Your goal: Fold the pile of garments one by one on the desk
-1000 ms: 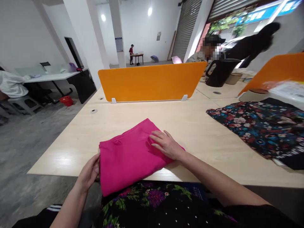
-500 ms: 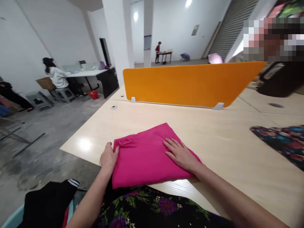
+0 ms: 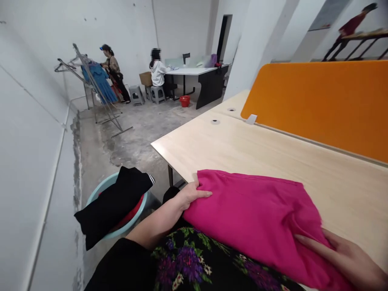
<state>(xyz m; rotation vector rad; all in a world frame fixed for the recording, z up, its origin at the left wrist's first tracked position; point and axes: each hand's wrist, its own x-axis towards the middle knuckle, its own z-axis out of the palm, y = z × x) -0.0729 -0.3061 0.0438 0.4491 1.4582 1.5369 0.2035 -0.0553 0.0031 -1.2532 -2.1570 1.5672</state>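
Observation:
A folded bright pink piece of clothing lies over the near edge of the pale wooden table, close to my floral-patterned lap. My left hand grips its left edge, thumb on top and fingers tucked underneath. At the lower right, my right hand pinches the other side, its thumb pressing a crease into the fabric and its fingers mostly hidden below. The cloth sags and wrinkles near my right hand.
An orange divider stands on the table. At lower left, a light blue tub holds black clothing and something red. Beyond are a clothes rack, stools, a red bucket and several people.
My view has swung left. Both hands, earlier resting on the flat pink cloth, now grip its two sides, and the cloth has come nearer my body.

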